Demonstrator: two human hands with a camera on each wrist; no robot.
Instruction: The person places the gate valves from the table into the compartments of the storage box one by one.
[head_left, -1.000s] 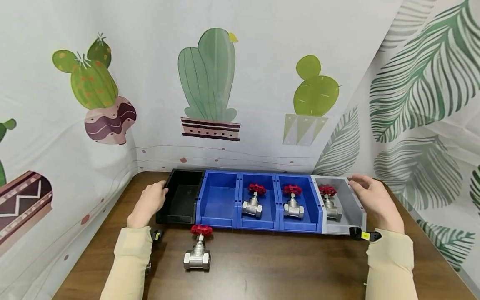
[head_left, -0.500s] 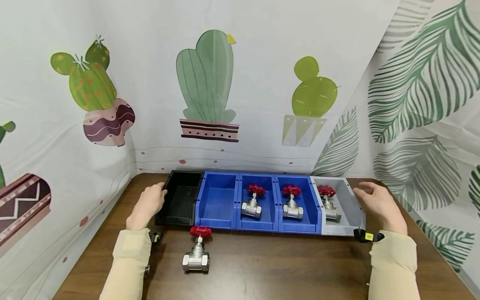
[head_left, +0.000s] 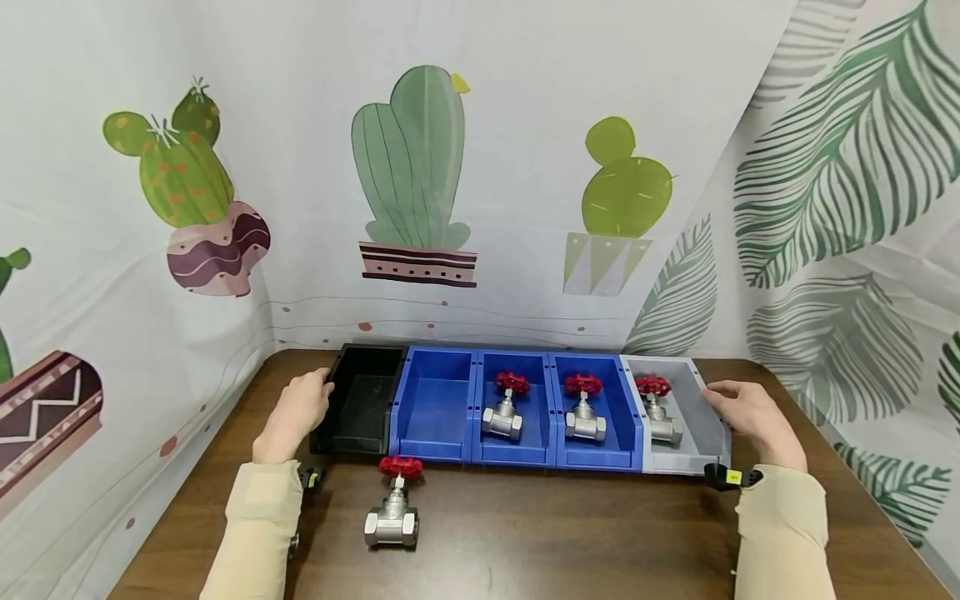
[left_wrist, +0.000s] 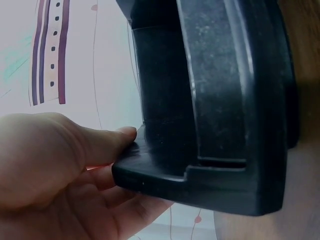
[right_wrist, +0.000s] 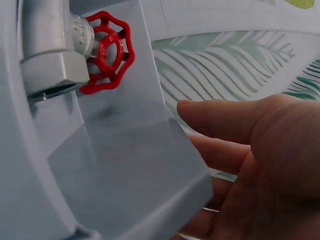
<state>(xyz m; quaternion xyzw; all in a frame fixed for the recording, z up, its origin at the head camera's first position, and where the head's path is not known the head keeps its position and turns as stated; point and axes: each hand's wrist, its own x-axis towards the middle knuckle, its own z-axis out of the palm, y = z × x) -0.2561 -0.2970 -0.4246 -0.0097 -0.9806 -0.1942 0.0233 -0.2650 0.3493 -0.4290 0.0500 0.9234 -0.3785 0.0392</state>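
A row of joined bins holds a black bin [head_left: 363,412] at the left, then blue ones, then a grey bin [head_left: 705,417] at the right. My left hand [head_left: 294,410] pinches the black bin's outer wall, thumb over its rim in the left wrist view. At the grey bin's outer side is my right hand [head_left: 759,421]; its thumb stands just off the wall in the right wrist view, with the other fingers behind the wall, partly hidden. Silver valves with red handwheels lie in two blue bins, one valve [head_left: 502,412] and another valve [head_left: 585,415]; a third valve [right_wrist: 50,55] lies in the grey bin.
Another red-wheeled valve [head_left: 392,512] stands on the brown wooden table [head_left: 562,533] in front of the row. The left blue bin [head_left: 438,400] shows a bare floor. Close behind the bins hangs a cactus-printed cloth [head_left: 525,308].
My right hand drew slightly away from the grey bin, then came back to its side, a little lower. The left hand keeps its hold on the black bin. The valves stay put.
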